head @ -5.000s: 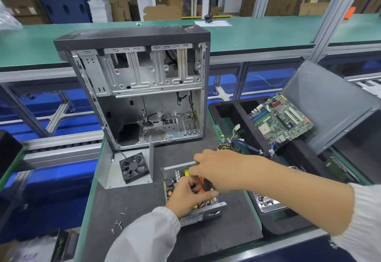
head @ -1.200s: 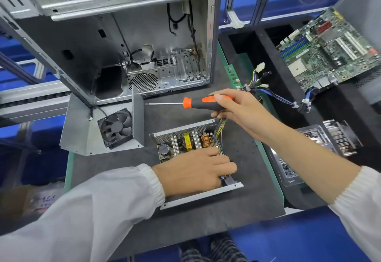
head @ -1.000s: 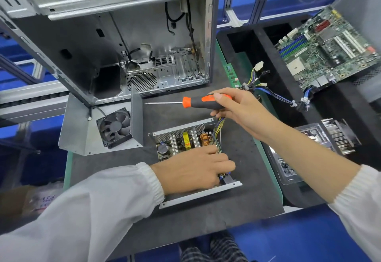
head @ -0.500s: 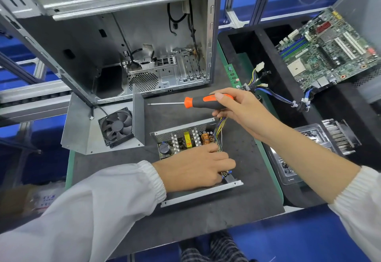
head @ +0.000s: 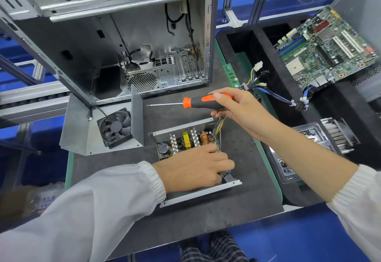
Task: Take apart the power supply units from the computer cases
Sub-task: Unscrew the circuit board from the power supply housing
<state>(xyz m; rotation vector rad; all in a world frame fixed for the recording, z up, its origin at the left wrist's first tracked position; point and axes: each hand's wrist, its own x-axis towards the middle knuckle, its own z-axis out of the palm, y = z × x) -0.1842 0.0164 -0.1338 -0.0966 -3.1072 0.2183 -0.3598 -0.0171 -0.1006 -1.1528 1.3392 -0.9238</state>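
While the opened power supply unit [head: 186,142] lies flat on the dark mat [head: 243,206], near the mat's middle and closer to its front edge, the left hand [head: 193,168] rests on the unit's circuit board with its fingers curled down into the right end; whether they pinch anything there, I cannot tell. Capacitors, a yellow transformer and a copper coil show at the board's far side. A bundle of coloured wires [head: 217,129] rises from the unit's right end toward the right hand [head: 241,110], which grips the orange-and-black screwdriver [head: 198,104] by the handle, shaft lying level and pointing left, above the mat between unit and case. The wires pass under that hand; touching or not, hard to say. Just left of the unit sits a bent metal cover [head: 82,129] with a black fan [head: 115,126] on it, by the mat's left edge. At the back edge stands the gutted computer case [head: 127,35], open side facing us. Off the right edge, black bins [head: 253,35] hold a green motherboard [head: 323,49] and a finned heatsink [head: 338,134].
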